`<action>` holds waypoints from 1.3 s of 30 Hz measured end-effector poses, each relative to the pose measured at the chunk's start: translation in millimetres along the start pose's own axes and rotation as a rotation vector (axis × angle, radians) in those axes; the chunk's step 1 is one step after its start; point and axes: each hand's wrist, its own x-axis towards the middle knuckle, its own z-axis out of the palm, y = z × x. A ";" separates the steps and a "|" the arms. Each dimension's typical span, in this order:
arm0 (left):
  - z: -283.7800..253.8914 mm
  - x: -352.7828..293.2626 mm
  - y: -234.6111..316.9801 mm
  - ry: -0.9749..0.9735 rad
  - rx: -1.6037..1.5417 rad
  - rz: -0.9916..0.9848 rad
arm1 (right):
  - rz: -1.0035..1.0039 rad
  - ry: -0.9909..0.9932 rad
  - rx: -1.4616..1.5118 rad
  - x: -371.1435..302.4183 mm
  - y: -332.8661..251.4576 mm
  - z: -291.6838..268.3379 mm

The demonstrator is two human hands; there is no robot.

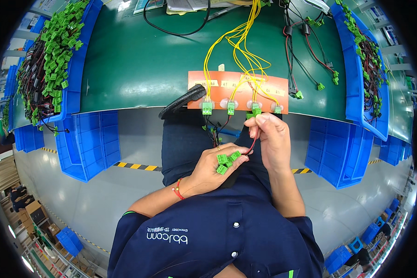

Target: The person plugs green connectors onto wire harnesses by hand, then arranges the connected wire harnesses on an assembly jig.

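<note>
With fingers pinched, my right hand (274, 141) grips a green plug connector (251, 115) on red and black wires, against the front edge of an orange board (281, 82). It meets a green socket there; whether it is seated, I cannot tell. Several green sockets line that edge, including one at the left (207, 108), with yellow wires (238, 41) running up from them. My left hand (204, 167) is closed around a bunch of wired green connectors (222, 160), whose heads stick out over its fingers. Other wires hang below the board, partly hidden.
A green table (134, 60) carries the board at its near edge. Blue bins heaped with wired connectors stand left (74, 92) and right (351, 69). A black padded bar (183, 102) overlaps the board's left side. Loose cables (289, 55) lie at right; blue crates (95, 143) stand below.
</note>
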 end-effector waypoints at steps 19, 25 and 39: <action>1.7 -1.1 -3.2 0.004 0.017 -0.048 | -0.065 0.060 -0.129 -2.0 15.6 -2.7; 0.2 -1.5 -3.2 0.023 0.002 -0.025 | -0.289 0.188 -0.206 -30.0 10.7 -10.0; 8.0 -3.1 -8.9 0.080 -0.034 -0.044 | -0.255 0.016 -0.512 -63.9 37.7 -42.0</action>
